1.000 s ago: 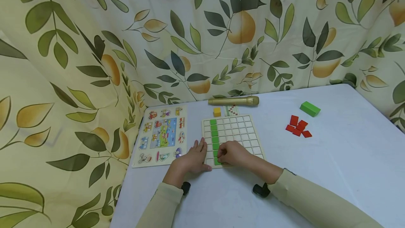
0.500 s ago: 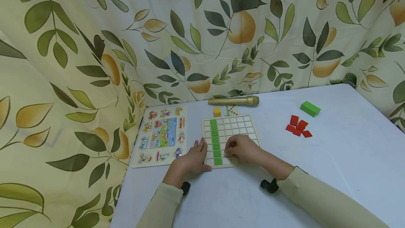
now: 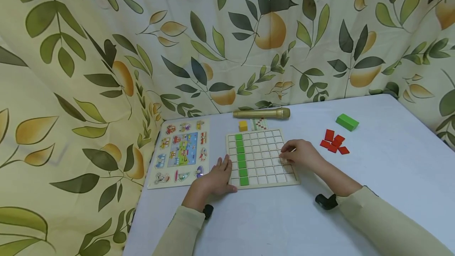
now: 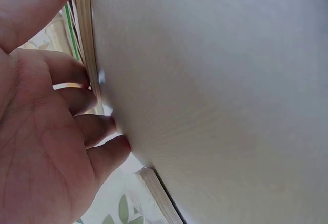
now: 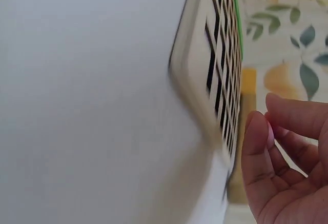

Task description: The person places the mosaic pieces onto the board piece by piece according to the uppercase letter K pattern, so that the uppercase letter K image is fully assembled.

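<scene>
A square board (image 3: 263,185) with a grid of white cells lies on the table, with one column of several green tiles (image 3: 242,164) near its left side. My left hand (image 3: 215,179) rests on the board's left edge, fingers spread. In the left wrist view, the left fingers (image 4: 105,157) reach past the wooden edge. Over the board's right edge hovers my right hand (image 3: 302,154), its fingers loosely bent. Thumb and forefinger tips come close together in the right wrist view, and nothing shows between them.
Several red tiles (image 3: 332,142) and a green block (image 3: 347,122) lie to the right. Behind the board are a yellow cube (image 3: 243,125), a small patterned card (image 3: 259,124) and a gold microphone (image 3: 261,113). A picture puzzle board (image 3: 177,177) lies left. A printed curtain (image 3: 227,42) hangs behind.
My right hand has lifted from the lower end of the green column and moved right and away from me, to the board's right edge. My left hand has stayed put.
</scene>
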{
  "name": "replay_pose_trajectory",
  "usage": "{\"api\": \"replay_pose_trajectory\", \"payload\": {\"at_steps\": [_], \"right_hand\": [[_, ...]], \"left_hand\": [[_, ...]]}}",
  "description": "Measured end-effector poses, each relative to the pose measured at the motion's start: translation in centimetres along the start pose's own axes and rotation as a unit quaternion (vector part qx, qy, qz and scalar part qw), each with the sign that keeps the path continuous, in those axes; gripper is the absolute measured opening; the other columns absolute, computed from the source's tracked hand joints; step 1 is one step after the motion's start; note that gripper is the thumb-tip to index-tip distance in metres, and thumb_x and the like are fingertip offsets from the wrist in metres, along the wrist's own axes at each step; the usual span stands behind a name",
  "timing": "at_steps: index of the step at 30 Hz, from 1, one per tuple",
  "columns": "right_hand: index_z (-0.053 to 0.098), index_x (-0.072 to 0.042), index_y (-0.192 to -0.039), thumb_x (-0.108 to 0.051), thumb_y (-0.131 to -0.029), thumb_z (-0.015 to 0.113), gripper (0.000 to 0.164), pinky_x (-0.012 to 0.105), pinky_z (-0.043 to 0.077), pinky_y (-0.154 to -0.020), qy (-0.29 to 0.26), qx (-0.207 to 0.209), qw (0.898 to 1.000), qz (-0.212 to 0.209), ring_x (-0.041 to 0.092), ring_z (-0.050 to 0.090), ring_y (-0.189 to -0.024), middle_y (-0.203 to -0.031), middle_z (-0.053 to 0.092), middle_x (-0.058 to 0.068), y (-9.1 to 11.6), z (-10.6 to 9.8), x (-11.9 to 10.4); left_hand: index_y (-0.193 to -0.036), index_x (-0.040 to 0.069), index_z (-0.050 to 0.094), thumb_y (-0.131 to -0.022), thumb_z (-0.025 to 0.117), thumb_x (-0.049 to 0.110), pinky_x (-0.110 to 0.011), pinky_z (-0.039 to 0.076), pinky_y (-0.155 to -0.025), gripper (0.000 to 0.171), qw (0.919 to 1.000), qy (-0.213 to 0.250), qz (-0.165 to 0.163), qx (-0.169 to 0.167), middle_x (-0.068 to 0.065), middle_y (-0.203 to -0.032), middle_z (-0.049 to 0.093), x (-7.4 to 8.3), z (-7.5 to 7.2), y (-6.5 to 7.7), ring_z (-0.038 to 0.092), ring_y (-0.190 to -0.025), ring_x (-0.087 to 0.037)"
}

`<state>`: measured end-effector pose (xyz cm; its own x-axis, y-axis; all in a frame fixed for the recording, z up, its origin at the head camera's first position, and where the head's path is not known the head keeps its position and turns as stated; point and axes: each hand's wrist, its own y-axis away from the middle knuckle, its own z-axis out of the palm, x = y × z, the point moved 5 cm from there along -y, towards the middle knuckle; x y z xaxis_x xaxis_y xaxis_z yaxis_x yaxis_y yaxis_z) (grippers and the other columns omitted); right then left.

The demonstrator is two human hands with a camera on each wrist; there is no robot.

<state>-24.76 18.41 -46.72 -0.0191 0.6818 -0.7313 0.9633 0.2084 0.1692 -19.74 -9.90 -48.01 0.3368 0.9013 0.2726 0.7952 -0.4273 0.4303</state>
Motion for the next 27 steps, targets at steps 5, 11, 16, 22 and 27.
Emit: {"api": "replay_pose_trajectory", "payload": {"at_steps": [5,11,16,22,27], "right_hand": [[0.070,-0.003,-0.110,-0.022,-0.094,0.072,0.024,0.030,0.053,-0.068,0.008,0.017,0.999,0.028,0.021,0.061,-0.080,-0.100,0.067,0.010,0.6,-2.6,2.4],[0.069,0.002,-0.113,-0.023,-0.093,0.072,0.032,0.030,0.052,-0.067,0.031,0.050,0.998,0.033,0.024,0.062,-0.081,-0.097,0.068,0.012,1.9,-6.2,4.7],[0.064,0.005,-0.121,-0.025,-0.094,0.071,0.041,0.028,0.052,-0.068,0.035,0.063,0.996,0.059,0.033,0.056,-0.095,-0.108,0.062,0.022,2.9,-8.3,6.8],[0.058,0.007,-0.126,-0.024,-0.095,0.070,0.045,0.028,0.052,-0.067,0.031,0.075,0.993,0.087,0.034,0.054,-0.097,-0.113,0.059,0.026,4.1,-10.1,8.9],[0.055,0.009,-0.128,-0.023,-0.095,0.068,0.048,0.027,0.052,-0.064,0.039,0.092,0.989,0.110,0.034,0.055,-0.094,-0.109,0.059,0.024,4.8,-11.3,10.4]], "left_hand": [[-0.160,0.001,0.013,-0.094,0.069,0.045,-0.043,0.015,-0.123,0.097,1.0000,0.003,-0.001,-0.001,-0.013,-0.168,-0.001,-0.1,0.1,0.0,0.001,-0.154,-0.032],[-0.160,0.001,0.012,-0.094,0.068,0.045,-0.043,0.014,-0.123,0.097,1.0000,0.005,-0.001,-0.002,-0.012,-0.168,-0.002,-0.2,0.1,0.0,0.000,-0.154,-0.032],[-0.160,0.001,0.013,-0.094,0.068,0.045,-0.043,0.014,-0.123,0.097,1.0000,0.007,0.000,-0.002,-0.012,-0.168,-0.002,-0.2,0.1,0.0,0.000,-0.154,-0.032],[-0.161,0.002,0.012,-0.094,0.068,0.046,-0.043,0.014,-0.123,0.098,1.0000,0.008,-0.003,-0.003,-0.012,-0.169,-0.002,-0.2,0.2,0.0,0.000,-0.154,-0.031],[-0.161,0.003,0.011,-0.094,0.068,0.046,-0.043,0.013,-0.123,0.098,0.9999,0.010,-0.006,-0.006,-0.011,-0.169,-0.003,-0.2,0.1,-0.1,-0.001,-0.154,-0.030]]}}
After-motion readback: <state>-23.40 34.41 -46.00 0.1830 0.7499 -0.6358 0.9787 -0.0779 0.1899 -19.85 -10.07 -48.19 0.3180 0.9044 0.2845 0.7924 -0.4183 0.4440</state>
